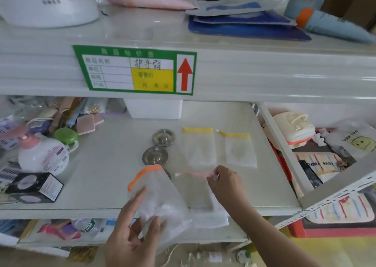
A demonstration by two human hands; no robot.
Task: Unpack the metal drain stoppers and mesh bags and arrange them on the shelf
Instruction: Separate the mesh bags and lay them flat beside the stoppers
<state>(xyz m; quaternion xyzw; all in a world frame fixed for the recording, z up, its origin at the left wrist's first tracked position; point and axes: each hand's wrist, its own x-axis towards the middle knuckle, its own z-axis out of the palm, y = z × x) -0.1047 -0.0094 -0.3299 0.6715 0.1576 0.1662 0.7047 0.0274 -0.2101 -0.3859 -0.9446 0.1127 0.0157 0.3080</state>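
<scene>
Two round metal drain stoppers (163, 137) (155, 156) lie one behind the other on the middle shelf (105, 165). A third stopper (168, 174) peeks out behind an orange-trimmed mesh bag (157, 193), which my left hand (134, 232) holds at its lower end above the shelf's front edge. Two yellow-trimmed mesh bags (198, 147) (240, 149) lie flat side by side to the right of the stoppers. In front of them lies a pink-trimmed mesh bag (195, 189); my right hand (225, 182) pinches its top right corner.
A white box (155, 109) stands at the back of the shelf. Bottles, a green round case (66, 135) and small boxes crowd the left side. A slanted white divider (278, 148) borders the right, with cushions and a smiley bag beyond. A green price label (134, 70) hangs above.
</scene>
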